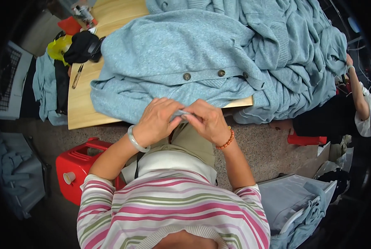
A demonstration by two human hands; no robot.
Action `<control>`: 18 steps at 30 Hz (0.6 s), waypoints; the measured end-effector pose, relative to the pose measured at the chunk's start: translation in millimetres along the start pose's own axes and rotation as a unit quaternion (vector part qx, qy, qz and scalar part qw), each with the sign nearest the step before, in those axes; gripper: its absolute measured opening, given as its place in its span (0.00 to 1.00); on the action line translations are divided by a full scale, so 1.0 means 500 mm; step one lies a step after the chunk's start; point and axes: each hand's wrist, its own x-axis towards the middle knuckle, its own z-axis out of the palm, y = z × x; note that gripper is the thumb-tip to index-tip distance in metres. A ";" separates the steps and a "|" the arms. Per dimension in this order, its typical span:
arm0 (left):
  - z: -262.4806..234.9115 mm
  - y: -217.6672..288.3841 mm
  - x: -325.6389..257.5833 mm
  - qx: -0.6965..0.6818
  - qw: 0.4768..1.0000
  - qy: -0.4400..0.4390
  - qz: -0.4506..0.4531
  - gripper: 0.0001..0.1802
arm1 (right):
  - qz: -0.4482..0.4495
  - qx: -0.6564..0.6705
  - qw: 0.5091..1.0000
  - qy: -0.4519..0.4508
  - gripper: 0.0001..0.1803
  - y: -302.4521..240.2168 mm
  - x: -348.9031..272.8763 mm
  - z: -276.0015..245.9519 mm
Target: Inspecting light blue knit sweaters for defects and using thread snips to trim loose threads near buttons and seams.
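Observation:
A light blue knit cardigan (181, 45) with dark buttons is spread over the near part of the wooden table (83, 108), its lower edge hanging toward me. My left hand (159, 118), with a pale bangle at the wrist, pinches a small bit of the cardigan's edge. Close beside it, my right hand (207, 121), wearing an orange bead bracelet, grips the same bit between thumb and fingers. The fingertips almost meet and cover most of the fabric between them.
More light blue knitwear (293, 54) is heaped at the right. A pen (77, 76) and a black cloth bundle (81, 49) lie at the table's left. A red plastic stool (71, 166) stands left of me; a grey bin (293, 195) is at lower right. Another person's arm (357, 89) reaches the heap.

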 end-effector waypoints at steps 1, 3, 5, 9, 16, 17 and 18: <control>0.005 -0.002 0.006 -0.001 1.000 0.015 0.011 0.13 | -0.011 0.004 1.000 0.008 0.06 0.004 -0.009 0.001; 0.013 -0.009 0.003 -0.021 1.000 0.008 -0.009 0.12 | -0.010 0.009 1.000 0.013 0.08 0.010 -0.024 0.009; 0.021 -0.015 -0.002 -0.036 0.999 0.013 -0.025 0.10 | -0.012 0.026 1.000 0.009 0.09 0.000 -0.023 0.016; 0.012 0.002 0.011 -0.051 0.992 -0.048 -0.102 0.08 | 0.006 0.062 0.998 -0.033 0.08 0.021 -0.020 0.017; 0.003 -0.014 0.038 0.108 0.991 -0.068 -0.050 0.10 | -0.034 0.104 0.994 0.003 0.05 0.014 -0.007 0.021; -0.003 -0.018 0.050 0.109 0.990 -0.066 -0.053 0.10 | -0.008 0.128 0.992 0.012 0.06 0.025 -0.011 0.026; -0.013 -0.024 0.067 0.008 0.993 -0.112 -0.049 0.11 | -0.016 0.118 0.993 0.022 0.07 0.037 -0.015 0.029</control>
